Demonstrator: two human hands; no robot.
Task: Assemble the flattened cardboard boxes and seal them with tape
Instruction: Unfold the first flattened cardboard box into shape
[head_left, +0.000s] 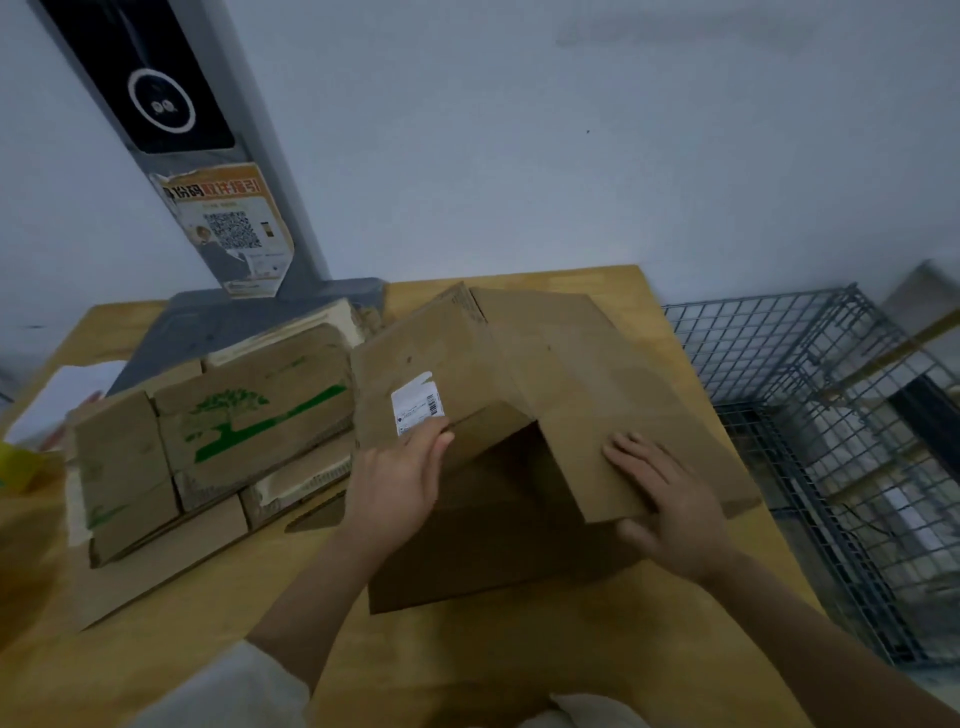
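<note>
A brown cardboard box (545, 364), partly opened up, stands on the wooden table (519, 665) with its open end facing me. A white shipping label (415, 402) is stuck on its left panel. My left hand (400, 478) holds the left panel's near edge just below the label. My right hand (670, 499) grips the near edge of the right panel, fingers on top and thumb beneath. One lower flap (467, 566) lies flat on the table toward me. A stack of flattened boxes (218, 441), the top one printed with a green tree, lies to the left. No tape is visible.
A grey scanner stand (249, 322) with a black screen and an orange QR poster (234, 228) rises at the back left. A wire mesh cage (841, 441) stands off the table's right edge. White papers (67, 395) and a yellow object (21, 467) sit at the far left.
</note>
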